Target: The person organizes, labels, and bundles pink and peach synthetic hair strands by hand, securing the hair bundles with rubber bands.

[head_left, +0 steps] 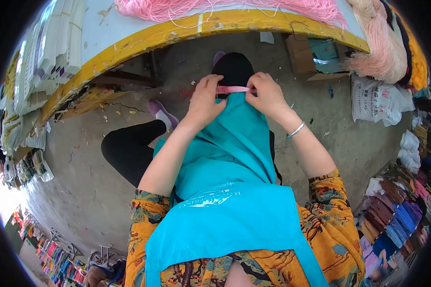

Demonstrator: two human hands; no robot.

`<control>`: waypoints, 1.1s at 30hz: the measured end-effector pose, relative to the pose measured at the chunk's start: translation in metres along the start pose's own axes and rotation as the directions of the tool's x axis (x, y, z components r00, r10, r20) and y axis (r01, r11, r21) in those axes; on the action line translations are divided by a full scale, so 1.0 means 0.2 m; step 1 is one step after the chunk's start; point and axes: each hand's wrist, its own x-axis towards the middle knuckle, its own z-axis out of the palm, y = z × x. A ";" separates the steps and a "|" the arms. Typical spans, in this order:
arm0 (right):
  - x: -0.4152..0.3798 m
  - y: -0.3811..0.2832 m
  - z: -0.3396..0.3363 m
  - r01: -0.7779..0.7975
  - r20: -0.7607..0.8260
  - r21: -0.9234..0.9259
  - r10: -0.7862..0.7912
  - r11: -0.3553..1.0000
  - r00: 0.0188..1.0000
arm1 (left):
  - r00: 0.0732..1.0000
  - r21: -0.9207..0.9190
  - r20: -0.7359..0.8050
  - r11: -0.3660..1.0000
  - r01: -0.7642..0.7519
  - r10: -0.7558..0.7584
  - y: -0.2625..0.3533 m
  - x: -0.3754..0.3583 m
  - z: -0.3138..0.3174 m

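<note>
A narrow bundle of pink thread (pixel 233 89) stretches straight across my raised knee, over the lower edge of black trousers and a teal apron (pixel 230 158). At its right end, my right hand (pixel 268 95) pinches the bundle between thumb and fingers. On the other side, the fingers of my left hand (pixel 206 99) curl over the bundle's left end, with the thumb apart on the apron; the exact grip is partly hidden under the fingers.
A yellow-edged table (pixel 201 24) ahead carries loose pink thread (pixel 254 7) and, at left, stacked white cards (pixel 57 43). Pale skeins (pixel 378 48) hang off its right end. Beneath are a cardboard box (pixel 299 55) and a white sack (pixel 378 100). Coloured bundles (pixel 392 215) lie right.
</note>
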 end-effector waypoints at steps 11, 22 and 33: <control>0.07 -0.06 -0.19 -0.508 0.476 0.819 0.180 0.266 0.861 | 0.970 -0.207 -0.157 0.954 -0.218 0.187 0.13 -0.07 -0.11; -0.07 -0.33 -0.26 -0.694 0.694 0.710 0.052 0.115 0.718 | 0.984 -0.465 0.081 0.880 -0.102 0.157 0.17 -0.15 -0.30; -0.12 -0.58 -0.20 -0.511 0.511 0.860 0.039 -0.015 0.859 | 0.969 -0.617 -0.180 0.787 0.023 -0.169 0.26 -0.47 -0.28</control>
